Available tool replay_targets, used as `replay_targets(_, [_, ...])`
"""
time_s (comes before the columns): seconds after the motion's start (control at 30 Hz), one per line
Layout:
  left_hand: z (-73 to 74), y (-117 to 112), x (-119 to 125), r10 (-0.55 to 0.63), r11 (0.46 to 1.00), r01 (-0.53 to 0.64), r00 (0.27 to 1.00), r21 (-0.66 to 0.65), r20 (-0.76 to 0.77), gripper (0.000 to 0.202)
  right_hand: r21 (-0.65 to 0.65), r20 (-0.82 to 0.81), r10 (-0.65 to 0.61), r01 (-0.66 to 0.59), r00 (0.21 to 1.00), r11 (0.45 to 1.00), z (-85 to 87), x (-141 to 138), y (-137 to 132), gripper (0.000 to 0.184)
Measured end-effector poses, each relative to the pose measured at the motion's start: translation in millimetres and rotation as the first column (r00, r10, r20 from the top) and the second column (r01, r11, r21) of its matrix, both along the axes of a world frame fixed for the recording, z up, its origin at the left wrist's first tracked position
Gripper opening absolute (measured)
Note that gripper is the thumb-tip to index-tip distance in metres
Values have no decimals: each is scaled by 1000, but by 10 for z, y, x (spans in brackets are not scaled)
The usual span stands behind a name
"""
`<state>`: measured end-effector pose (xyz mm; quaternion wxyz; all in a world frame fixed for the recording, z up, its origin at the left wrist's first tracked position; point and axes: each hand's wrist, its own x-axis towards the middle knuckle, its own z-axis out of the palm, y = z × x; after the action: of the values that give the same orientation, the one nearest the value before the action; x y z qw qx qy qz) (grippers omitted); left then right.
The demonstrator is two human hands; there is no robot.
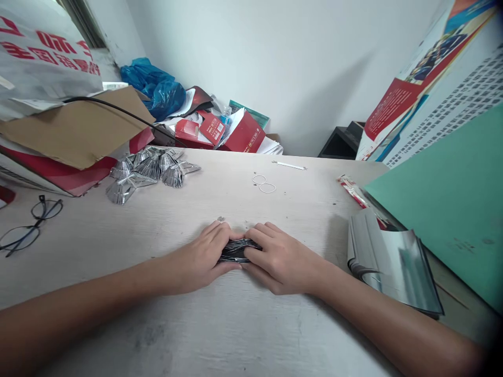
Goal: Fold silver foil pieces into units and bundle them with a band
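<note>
Low over the middle of the table, a narrow bundle of pleated silver foil paper (231, 255) is gripped between both hands. My left hand (204, 256) closes on its left end, with the thumb along the near edge. At the other end my right hand (277, 256) presses it, its fingers curled over the top and its thumb below. Much of the bundle is covered by the fingers. Beyond the hands lie two thin white rings (268, 188), probably rubber bands, and a short white strip (290, 166).
Several fanned silver foil pieces (129, 184) are piled at the back left, near eyeglasses (29, 229) and a cardboard box (84, 128). On the right sit a stack of silver sheets (396, 262) and a green board (444, 193). Boxes and a blue bag (157, 89) stand behind the table.
</note>
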<state>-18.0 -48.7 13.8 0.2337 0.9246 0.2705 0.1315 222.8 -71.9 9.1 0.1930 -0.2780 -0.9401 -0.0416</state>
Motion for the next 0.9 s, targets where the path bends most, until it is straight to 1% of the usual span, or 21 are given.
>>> replay_targets(0.07, [-20,9,-8,3,1000,-4,1000,23,10,34,-43,-26,15,-16,1000,999,2,6,0,27])
replay_targets(0.17, [-25,21,-9,7,999,-9,999,47,33,24,-85,-91,33,-41,995,996,-5,12,1,27])
replay_targets(0.23, [-16,24,-8,3,999,-6,999,49,50,17,-63,-113,26,-33,993,997,-18,15,5,25])
replay_targets(0.33, [-11,27,-13,19,998,-23,996,53,82,15,-6,-151,30,-31,988,999,-56,30,15,23])
replay_targets(0.4, [-16,33,-20,34,997,-40,995,62,92,16,36,-215,56,-49,975,998,-79,43,18,20])
replay_targets(0.47, [-20,39,-24,36,997,-42,995,67,91,16,65,-317,75,-58,945,996,-81,47,8,15])
replay_targets(0.53, [-16,40,-22,32,997,-38,995,64,93,15,43,-443,32,-14,896,999,-55,34,-16,13])
replay_targets(0.6, [-3,31,-15,37,997,-42,995,57,94,14,-63,-516,-91,69,852,996,-14,-1,-47,12])
replay_targets(0.63, [5,23,-9,44,997,-49,995,53,93,14,-140,-501,-169,113,849,984,3,-23,-60,12])
replay_targets(0.67, [12,13,-3,52,997,-56,995,46,91,14,-213,-455,-233,149,859,966,14,-48,-70,18])
replay_targets(0.7, [19,3,4,60,997,-63,994,38,90,14,-277,-388,-278,177,879,945,16,-74,-76,29])
replay_targets(0.77, [27,-15,20,76,997,-78,994,17,83,17,-361,-254,-317,214,914,908,-6,-123,-77,51])
replay_targets(0.8, [28,-22,27,76,997,-77,994,5,78,19,-389,-202,-324,228,924,893,-26,-146,-75,59])
replay_targets(0.9, [23,-26,48,58,998,-57,997,-12,56,27,-431,-133,-335,250,933,867,-85,-203,-70,71])
